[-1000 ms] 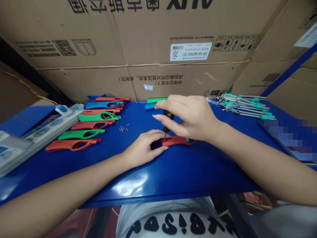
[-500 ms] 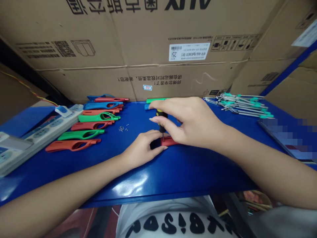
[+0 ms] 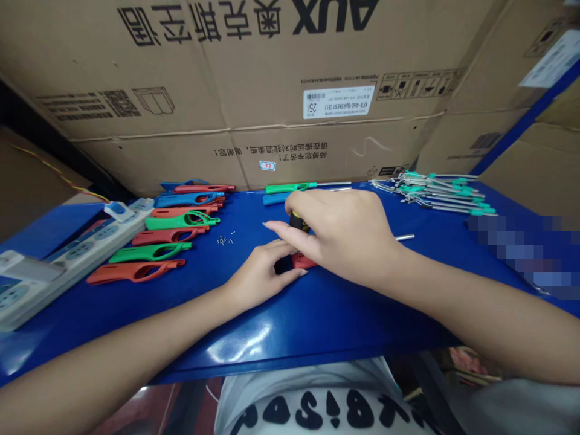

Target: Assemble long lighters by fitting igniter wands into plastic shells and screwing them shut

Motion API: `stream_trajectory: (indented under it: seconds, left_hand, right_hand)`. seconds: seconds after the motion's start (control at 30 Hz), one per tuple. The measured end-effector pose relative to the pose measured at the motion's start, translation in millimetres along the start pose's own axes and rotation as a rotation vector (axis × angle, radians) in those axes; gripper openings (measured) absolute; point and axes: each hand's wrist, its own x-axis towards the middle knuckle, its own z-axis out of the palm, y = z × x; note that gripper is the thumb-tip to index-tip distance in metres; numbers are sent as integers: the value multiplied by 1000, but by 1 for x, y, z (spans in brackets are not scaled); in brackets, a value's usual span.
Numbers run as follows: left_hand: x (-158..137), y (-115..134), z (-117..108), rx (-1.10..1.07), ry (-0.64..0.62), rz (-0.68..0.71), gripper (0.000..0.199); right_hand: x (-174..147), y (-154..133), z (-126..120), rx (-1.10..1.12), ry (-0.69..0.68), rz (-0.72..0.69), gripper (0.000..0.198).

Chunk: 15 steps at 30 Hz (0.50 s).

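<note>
My right hand (image 3: 344,232) grips a small black-handled screwdriver (image 3: 296,221), held upright with its tip down on a red plastic handle piece (image 3: 302,261) on the blue table (image 3: 317,308). The hand covers most of that piece. My left hand (image 3: 263,272) presses down on the near left end of the red piece, fingers curled around it. A thin metal rod (image 3: 405,237) sticks out on the table from behind my right hand.
A row of red, green and blue plastic handle shells (image 3: 163,235) lies at the left. A white power strip (image 3: 67,254) runs along the far left. Tiny screws (image 3: 225,240) lie mid-table. Metal tools with teal parts (image 3: 439,193) are piled back right. Cardboard boxes (image 3: 272,90) wall the back.
My right hand has lowered and shifted left over the red piece, covering more of it. The left hand stays in place. The view has tilted slightly.
</note>
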Motion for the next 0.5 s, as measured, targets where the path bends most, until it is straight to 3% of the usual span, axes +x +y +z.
stream_trajectory:
  seconds: [0.17, 0.33, 0.5]
  left_hand:
    - [1, 1, -2, 26, -7, -31, 21]
    - [0, -2, -3, 69, -7, -24, 27]
    - [-1, -2, -2, 107, -1, -35, 20]
  right_hand:
    - [9, 21, 11, 429, -37, -122, 45]
    - [18, 47, 14, 918, -242, -382, 40]
    - [16, 41, 27, 888, -89, -334, 32]
